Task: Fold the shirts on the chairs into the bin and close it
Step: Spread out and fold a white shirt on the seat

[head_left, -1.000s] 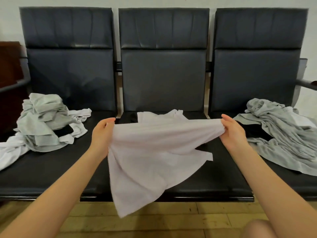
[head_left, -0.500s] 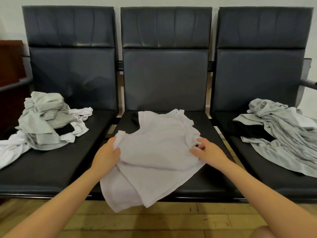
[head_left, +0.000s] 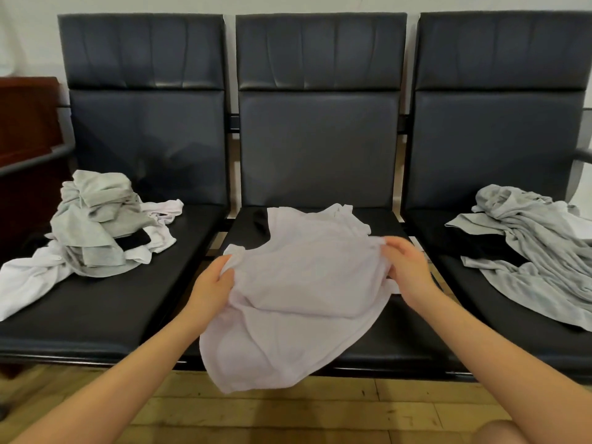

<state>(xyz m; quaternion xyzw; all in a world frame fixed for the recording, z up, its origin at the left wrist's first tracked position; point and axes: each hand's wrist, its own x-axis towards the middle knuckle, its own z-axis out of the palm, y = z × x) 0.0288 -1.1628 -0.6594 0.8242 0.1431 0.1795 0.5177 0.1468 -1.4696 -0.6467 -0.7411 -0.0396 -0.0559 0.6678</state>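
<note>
A pale white shirt [head_left: 298, 283] lies on the middle chair seat [head_left: 384, 322], its lower part hanging over the front edge. My left hand [head_left: 213, 283] grips its left edge. My right hand [head_left: 407, 267] pinches its right edge, fingers curled into the cloth. A heap of grey and white shirts [head_left: 96, 225] sits on the left chair seat [head_left: 96, 315]. Grey shirts over a black one [head_left: 538, 251] are spread on the right chair seat [head_left: 499, 322]. No bin is in view.
Three dark padded chairs stand in a row against a pale wall, with metal armrests at the far left [head_left: 35, 161] and far right [head_left: 581, 155]. A dark wooden cabinet [head_left: 25, 123] stands at the left. Wooden floor [head_left: 320, 411] runs below.
One second ago both hands held the white shirt stretched wide in the air. They lowered it onto the middle seat, and now grip its side edges closer together.
</note>
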